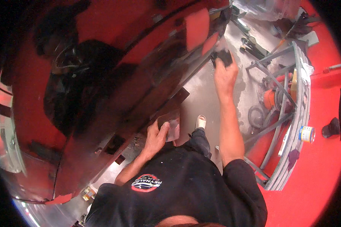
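A dark, glossy car body (155,79) fills the left side and reflects a dark figure. Its lower edge runs diagonally up to the far right. Up by that far end, my right hand (227,73) is closed around a small black block or pad (224,57), which is at the panel's edge; whether it presses on the paint is hard to tell. My left hand (154,138) is lower and nearer my body, beside the car's side. Between its thumb and fingers it grips a thin flat greyish plate (173,130), whose surface looks smeared.
A grey metal stand (304,98) is on my right, with a blue, yellow and white can (307,134) at its outer edge. An orange machine (269,99) and a coiled hose (255,116) lie behind its bars. Dark tools (254,47) are scattered on the grey floor farther off.
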A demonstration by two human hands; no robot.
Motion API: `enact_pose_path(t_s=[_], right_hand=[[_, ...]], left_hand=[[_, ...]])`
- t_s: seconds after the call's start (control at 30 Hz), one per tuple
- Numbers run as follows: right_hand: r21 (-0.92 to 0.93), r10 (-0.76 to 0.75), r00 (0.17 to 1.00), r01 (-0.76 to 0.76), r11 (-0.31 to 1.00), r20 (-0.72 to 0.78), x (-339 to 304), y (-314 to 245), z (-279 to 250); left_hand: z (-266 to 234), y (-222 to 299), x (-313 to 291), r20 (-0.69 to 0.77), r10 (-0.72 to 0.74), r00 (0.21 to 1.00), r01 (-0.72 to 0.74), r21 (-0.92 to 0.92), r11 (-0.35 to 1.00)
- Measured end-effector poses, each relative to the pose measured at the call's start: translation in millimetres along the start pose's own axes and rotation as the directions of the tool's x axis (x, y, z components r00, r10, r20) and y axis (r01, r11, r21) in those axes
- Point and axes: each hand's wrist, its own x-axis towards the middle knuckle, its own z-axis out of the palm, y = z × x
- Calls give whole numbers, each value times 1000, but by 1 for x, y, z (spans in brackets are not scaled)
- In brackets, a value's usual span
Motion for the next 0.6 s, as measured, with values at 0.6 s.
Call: enact_pose_path(t_s=[0.6], right_hand=[[-247, -330, 944, 316, 916, -19, -38, -3, 63]], left_hand=[[-40, -30, 1, 93, -99, 991, 107, -77, 991]])
